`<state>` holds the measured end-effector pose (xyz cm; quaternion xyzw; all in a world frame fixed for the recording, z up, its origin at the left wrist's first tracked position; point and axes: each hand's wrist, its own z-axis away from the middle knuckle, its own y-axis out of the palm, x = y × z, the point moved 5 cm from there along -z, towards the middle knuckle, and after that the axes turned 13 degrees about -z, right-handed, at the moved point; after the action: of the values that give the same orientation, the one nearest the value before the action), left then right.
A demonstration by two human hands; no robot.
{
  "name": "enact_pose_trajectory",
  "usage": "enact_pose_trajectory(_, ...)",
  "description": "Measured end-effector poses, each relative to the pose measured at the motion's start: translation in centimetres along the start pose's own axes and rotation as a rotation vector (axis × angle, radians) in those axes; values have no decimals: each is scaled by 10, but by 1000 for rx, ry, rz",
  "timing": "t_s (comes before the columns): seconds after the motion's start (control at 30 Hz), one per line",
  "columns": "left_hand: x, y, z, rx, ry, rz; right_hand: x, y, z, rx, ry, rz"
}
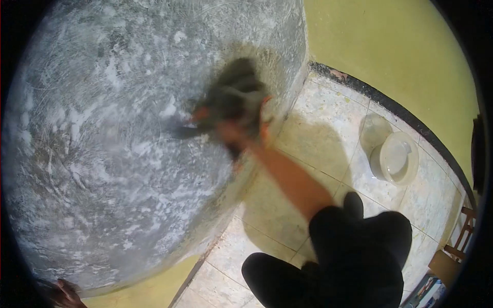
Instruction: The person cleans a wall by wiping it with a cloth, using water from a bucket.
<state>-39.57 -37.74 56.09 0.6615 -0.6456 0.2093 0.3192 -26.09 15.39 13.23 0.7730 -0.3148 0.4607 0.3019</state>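
Note:
My right hand (237, 132) is shut on a dark grey cloth or pad (233, 92) and presses it against a grey wall patch (113, 128) streaked with white plaster. Hand and cloth are both blurred by motion. My bare forearm runs down to the right toward my dark clothing (354, 251). Only the fingers of my left hand (64, 293) show, at the bottom left corner by the lower edge of the grey patch. It is too cut off to tell what it holds.
The wall is yellow (390, 46) around the patch, with a black skirting line (390, 105) at its foot. A white bucket (396, 158) stands on the pale tiled floor (318, 133) at right. Wooden furniture (462, 236) shows at the far right edge.

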Motion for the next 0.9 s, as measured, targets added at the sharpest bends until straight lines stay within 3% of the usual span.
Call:
enact_pose_trajectory(0.03,-21,-14,-14,-94,106,103,-37,-65,-24,-195,65,-78)
enact_pose_trajectory(0.13,-15,-7,-10,-91,90,118,-73,-187,-86,-681,142,-278)
enact_pose_trajectory(0.17,-15,-4,-8,-21,69,49,-67,-190,-93,-759,103,-268)
enact_pose_trajectory(0.23,-24,-15,-20,-71,127,18,-39,-142,-65,-818,7,-121)
enact_pose_trajectory(0.3,-40,-29,-31,-147,155,-9,-10,-40,-1,-659,-26,-18)
enact_pose_trajectory(0.37,-49,-38,-36,-110,177,-7,33,72,80,-281,-71,-15)
enact_pose_trajectory(0.43,-42,-30,-32,-91,144,69,76,141,133,129,-227,-56)
enact_pose_trajectory(0.5,-41,-30,-32,-65,133,21,86,142,155,420,-382,-113)
enact_pose_trajectory(0.6,-44,-35,-35,-2,122,43,57,75,91,486,-364,-142)
enact_pose_trajectory(0.67,-55,-43,-44,4,118,46,34,8,8,280,-292,-103)
enact_pose_trajectory(0.73,-56,-41,-43,20,105,35,21,-63,-90,-55,-220,-66)
enact_pose_trajectory(0.8,-51,-38,-40,42,119,46,-2,-149,-172,-309,-38,-272)
enact_pose_trajectory(0.83,-48,-36,-38,36,129,43,-12,-181,-198,-404,46,-399)
enact_pose_trajectory(0.9,-48,-35,-37,31,112,46,-12,-180,-197,-536,5,-360)
